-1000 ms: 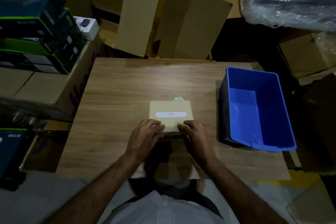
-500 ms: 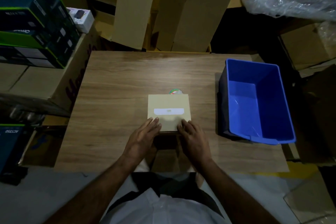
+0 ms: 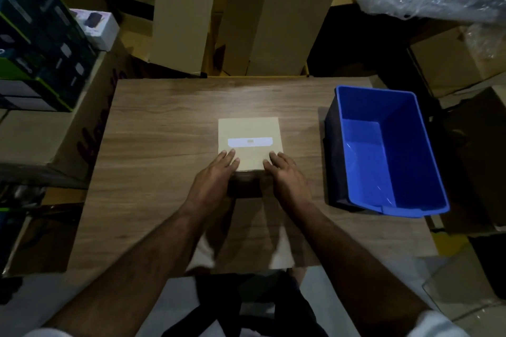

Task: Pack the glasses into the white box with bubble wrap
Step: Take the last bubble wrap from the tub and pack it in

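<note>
Bare forearms, white short sleeves

The left hand (image 3: 216,172) and right hand (image 3: 284,175) are ungloved; a white shirt and dark trousers show at the bottom edge.

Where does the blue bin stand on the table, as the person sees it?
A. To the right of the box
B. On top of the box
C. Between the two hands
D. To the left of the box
A: the blue bin stands at the table's right side, apart from the box in the middle.
</note>
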